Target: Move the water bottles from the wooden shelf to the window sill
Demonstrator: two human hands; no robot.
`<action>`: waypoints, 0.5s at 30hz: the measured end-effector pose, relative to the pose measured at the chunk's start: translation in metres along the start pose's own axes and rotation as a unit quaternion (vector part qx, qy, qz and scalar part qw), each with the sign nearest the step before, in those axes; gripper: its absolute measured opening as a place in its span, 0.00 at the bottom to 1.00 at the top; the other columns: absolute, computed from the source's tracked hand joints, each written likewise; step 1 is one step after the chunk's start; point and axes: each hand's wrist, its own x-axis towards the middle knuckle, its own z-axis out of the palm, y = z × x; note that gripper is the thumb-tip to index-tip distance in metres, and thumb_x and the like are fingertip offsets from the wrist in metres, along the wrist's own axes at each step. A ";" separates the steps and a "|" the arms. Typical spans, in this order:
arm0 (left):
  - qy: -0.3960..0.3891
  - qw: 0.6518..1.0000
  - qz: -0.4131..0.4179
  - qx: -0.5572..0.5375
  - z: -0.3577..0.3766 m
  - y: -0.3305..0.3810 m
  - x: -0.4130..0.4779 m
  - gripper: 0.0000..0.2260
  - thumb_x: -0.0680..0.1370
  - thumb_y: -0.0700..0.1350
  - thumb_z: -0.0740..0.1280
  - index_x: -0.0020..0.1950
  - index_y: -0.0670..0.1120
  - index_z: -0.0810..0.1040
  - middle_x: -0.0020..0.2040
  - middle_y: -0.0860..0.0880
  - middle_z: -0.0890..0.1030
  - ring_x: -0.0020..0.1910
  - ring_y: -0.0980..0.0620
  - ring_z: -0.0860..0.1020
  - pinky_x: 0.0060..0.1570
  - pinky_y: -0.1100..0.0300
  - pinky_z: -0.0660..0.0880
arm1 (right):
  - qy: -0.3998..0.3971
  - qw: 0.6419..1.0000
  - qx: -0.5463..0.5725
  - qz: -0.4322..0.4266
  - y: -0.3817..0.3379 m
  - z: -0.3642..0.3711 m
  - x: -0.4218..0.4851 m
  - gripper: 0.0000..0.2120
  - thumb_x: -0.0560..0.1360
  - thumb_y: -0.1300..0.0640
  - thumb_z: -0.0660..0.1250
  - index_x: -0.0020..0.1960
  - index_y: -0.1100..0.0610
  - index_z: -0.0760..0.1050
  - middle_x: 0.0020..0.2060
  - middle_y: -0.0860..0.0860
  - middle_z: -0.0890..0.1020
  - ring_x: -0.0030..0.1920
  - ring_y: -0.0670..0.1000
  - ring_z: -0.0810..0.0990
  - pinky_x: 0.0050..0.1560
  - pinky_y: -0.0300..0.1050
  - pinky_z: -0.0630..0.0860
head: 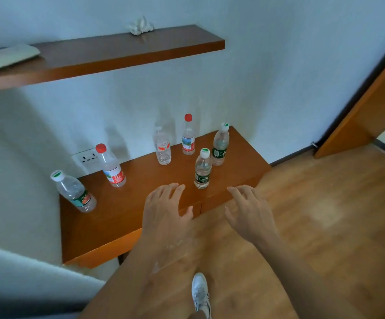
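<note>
Six clear plastic water bottles are seen standing upright on the low wooden shelf (pixel 163 217), which is fixed against a white wall (pixel 267 77). None of the label writing can be read at this sharpness, so only colours are given. At the far left a white-capped bottle (pixel 74 192) carries a green and red label; just beyond it a red-capped bottle (pixel 111 166) bears a red and white label. Near the wall, a bottle with a clear cap (pixel 162 146) shows red-orange markings, and beside it a second red-capped bottle (pixel 188 135) is wrapped in a red, white and blue label. Two dark-green-labelled bottles with white and green caps are placed to the right, one farther back (pixel 220 145) and one nearer the front edge (pixel 202 169). All appear to be filled with clear liquid.

The left hand (pixel 166 212) and right hand (pixel 250 211) are held over the shelf's front edge with fingers spread apart, nothing being gripped; the nearer green bottle stands between them, untouched. A higher wooden shelf (pixel 117 54) is mounted above, and a wall socket (pixel 86 157) is set behind the left bottles.
</note>
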 end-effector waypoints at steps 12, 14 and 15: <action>-0.041 0.998 -0.050 -0.015 0.054 -0.007 0.129 0.31 0.72 0.68 0.65 0.72 0.56 0.69 0.70 0.55 0.74 0.69 0.52 0.72 0.67 0.52 0.71 | -0.028 0.997 0.048 0.060 0.060 0.032 0.145 0.26 0.75 0.41 0.68 0.70 0.48 0.71 0.66 0.50 0.77 0.68 0.52 0.74 0.64 0.53 0.77; -0.055 0.995 -0.075 -0.039 0.067 -0.007 0.134 0.33 0.71 0.69 0.66 0.72 0.57 0.68 0.70 0.56 0.74 0.69 0.53 0.71 0.67 0.54 0.71 | -0.033 0.993 0.080 0.074 0.073 0.041 0.158 0.26 0.75 0.43 0.69 0.71 0.48 0.70 0.65 0.50 0.77 0.65 0.52 0.75 0.61 0.50 0.78; -0.065 0.992 -0.091 -0.052 0.074 -0.007 0.135 0.34 0.71 0.69 0.66 0.73 0.57 0.67 0.71 0.56 0.73 0.69 0.54 0.71 0.67 0.54 0.71 | -0.037 0.991 0.100 0.081 0.079 0.046 0.164 0.26 0.75 0.44 0.70 0.71 0.49 0.70 0.65 0.51 0.77 0.64 0.51 0.75 0.60 0.48 0.78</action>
